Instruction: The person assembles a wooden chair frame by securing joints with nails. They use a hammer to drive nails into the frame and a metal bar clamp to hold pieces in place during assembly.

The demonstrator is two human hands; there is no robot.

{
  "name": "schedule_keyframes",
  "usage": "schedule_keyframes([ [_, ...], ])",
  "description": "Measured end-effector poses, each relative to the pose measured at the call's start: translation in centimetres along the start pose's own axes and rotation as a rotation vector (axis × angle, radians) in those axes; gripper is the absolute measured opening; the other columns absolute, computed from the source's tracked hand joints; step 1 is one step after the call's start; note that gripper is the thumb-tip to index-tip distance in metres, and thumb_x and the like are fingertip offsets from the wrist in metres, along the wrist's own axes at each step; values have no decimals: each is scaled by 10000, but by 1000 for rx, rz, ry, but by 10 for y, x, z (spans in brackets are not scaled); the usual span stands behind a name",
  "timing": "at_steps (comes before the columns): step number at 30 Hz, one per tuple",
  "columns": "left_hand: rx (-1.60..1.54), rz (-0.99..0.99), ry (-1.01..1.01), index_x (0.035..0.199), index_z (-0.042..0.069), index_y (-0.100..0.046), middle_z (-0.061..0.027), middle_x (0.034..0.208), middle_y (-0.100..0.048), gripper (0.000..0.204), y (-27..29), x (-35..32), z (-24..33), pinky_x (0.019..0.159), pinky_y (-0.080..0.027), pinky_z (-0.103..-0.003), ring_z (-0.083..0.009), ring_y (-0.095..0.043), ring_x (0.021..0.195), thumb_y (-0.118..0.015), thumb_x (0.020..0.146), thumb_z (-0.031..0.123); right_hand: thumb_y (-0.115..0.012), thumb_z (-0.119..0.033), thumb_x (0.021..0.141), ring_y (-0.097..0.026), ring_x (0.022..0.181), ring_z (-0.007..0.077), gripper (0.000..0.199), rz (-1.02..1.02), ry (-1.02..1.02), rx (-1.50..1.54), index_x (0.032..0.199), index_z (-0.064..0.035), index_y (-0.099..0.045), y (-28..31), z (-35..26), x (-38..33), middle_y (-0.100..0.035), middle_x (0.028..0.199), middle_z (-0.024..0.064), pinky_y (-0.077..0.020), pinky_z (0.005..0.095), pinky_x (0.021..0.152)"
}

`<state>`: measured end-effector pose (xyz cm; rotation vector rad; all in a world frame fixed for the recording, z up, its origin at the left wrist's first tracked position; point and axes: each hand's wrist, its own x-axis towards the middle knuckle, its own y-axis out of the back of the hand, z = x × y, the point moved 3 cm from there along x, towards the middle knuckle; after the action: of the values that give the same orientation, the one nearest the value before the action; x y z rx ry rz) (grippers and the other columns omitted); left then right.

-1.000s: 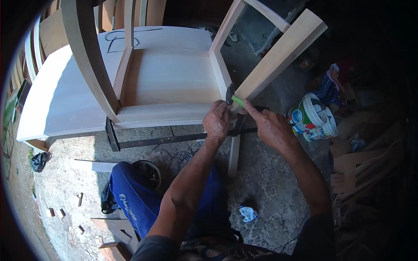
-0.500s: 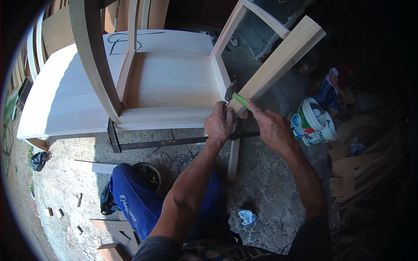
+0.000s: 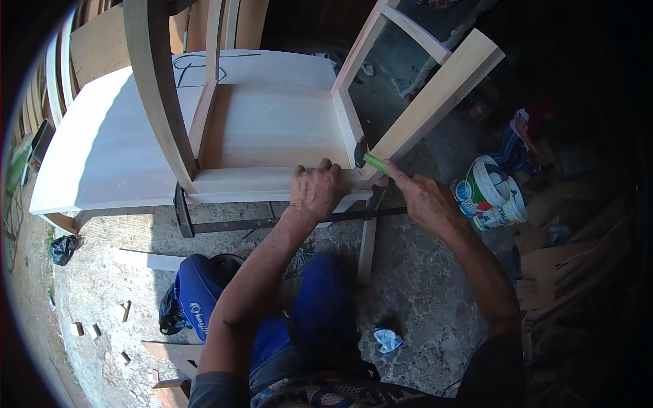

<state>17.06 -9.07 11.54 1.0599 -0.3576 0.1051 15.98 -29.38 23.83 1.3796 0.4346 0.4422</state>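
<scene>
An upturned wooden chair frame [image 3: 272, 178] rests on a pale board [image 3: 102, 149], its legs pointing up. My right hand [image 3: 427, 201] is closed round the green handle of a hammer [image 3: 375, 163], index finger stretched along it. The dark hammer head is right at the corner where the front rail meets the right leg [image 3: 435, 102]. To the left of that corner, my left hand [image 3: 316, 190] grips the front rail, fingers curled over its top edge. A dark metal bar clamp [image 3: 235, 226] runs below this rail; its right end is hidden behind my right hand.
White paint buckets [image 3: 488, 183] stand at the right, beside piled wood offcuts [image 3: 544, 285]. Small wood blocks [image 3: 94, 331] and a crumpled plastic piece [image 3: 388, 340] lie on the concrete floor. More wooden parts [image 3: 98, 47] lean at the back left.
My left hand has moved left, away from the corner, and now grips the rail. The hammer head has come down closer to the joint.
</scene>
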Motion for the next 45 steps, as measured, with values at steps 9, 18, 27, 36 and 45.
schedule_keyframes([
  [9,206,-190,-26,1054,109,-690,-99,1022,-734,528,-9,17,-42,892,-533,-442,-288,-701,1034,-737,836,588,-553,18,933,-694,687,356,739,-11,47,-184,1593,-267,-378,-3,-12,6,-625,798,188,-570,468,585],
  [18,123,-172,-37,975,104,-717,-120,940,-746,492,-14,20,-47,854,-559,-440,-312,-728,942,-761,814,567,-576,-20,924,-674,622,333,676,593,345,156,1559,-206,-443,45,-48,-2,-569,723,142,-591,476,586],
  [27,197,-181,-44,976,121,-730,-96,910,-750,494,-11,21,-47,825,-568,-410,-274,-734,926,-746,818,589,-556,-18,935,-671,600,347,700,336,175,-54,1571,-276,-421,30,-38,-4,-602,747,155,-589,483,579],
  [36,191,-215,-24,979,136,-738,-74,947,-751,484,-10,21,-46,857,-555,-391,-236,-722,967,-752,811,589,-595,-12,906,-687,627,339,721,163,120,-167,1571,-231,-422,10,-31,8,-607,755,161,-586,460,575],
  [45,183,-181,-46,987,136,-731,-71,947,-749,481,-19,22,-39,854,-552,-389,-231,-722,966,-762,803,579,-583,1,920,-653,588,288,715,239,137,-239,1573,-241,-418,-6,4,9,-571,742,119,-565,407,516],
])
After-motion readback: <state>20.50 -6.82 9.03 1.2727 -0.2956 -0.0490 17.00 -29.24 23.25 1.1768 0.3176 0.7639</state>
